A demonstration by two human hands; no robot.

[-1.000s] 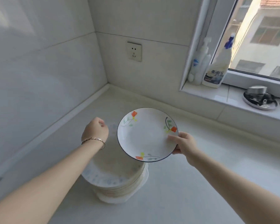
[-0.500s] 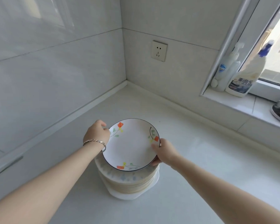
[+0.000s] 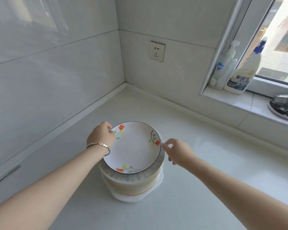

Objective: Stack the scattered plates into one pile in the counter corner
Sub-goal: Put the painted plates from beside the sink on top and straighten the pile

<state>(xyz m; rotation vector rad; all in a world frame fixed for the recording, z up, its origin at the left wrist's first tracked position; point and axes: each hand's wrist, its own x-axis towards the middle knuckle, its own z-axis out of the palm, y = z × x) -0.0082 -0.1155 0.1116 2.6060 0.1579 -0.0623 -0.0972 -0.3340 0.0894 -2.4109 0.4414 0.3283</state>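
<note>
A white plate [image 3: 133, 150] with a thin dark rim and small orange flowers lies flat on top of the pile of plates [image 3: 133, 183]. The pile stands on the counter [image 3: 198, 196], near its back left corner.

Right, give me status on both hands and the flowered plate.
Left hand on the flowered plate at its left rim. Right hand open, just off the right rim. Plate sits on the pile. Nothing in the way.
</note>
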